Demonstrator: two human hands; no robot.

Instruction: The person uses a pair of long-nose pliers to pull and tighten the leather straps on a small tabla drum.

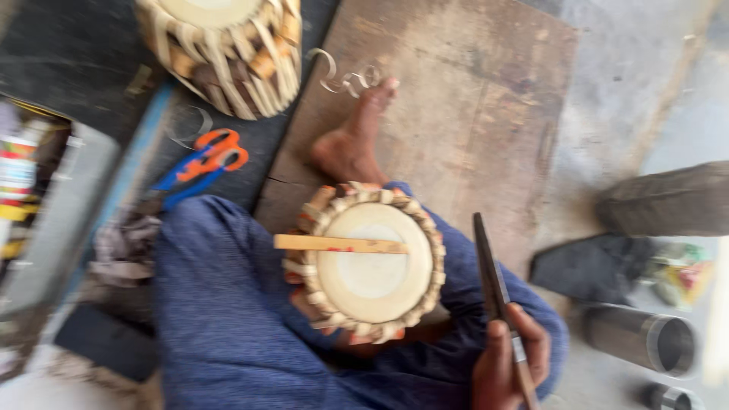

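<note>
Right hand (507, 372) gripping dark blade (490, 277), small drum (372, 262) in lap — wooden stick (338, 244) across it

Floor (645, 68), wooden board (471, 99) (worn), scissors (201, 163)

View: head-worn, single | Facing: steeply downward onto lap and floor | Range: close, small drum (372, 262) near frame centre | Overlap: none

We see few packages here, and all are blurred. At the far left edge, inside an open grey box (72, 220), stand some containers (17, 178) with white, red and yellow labels; we cannot tell their exact shape. At the right edge, just past a dark cloth, lies a crumpled wrapper (681, 275) in green, red and yellow. We see no signs or screens.
</note>
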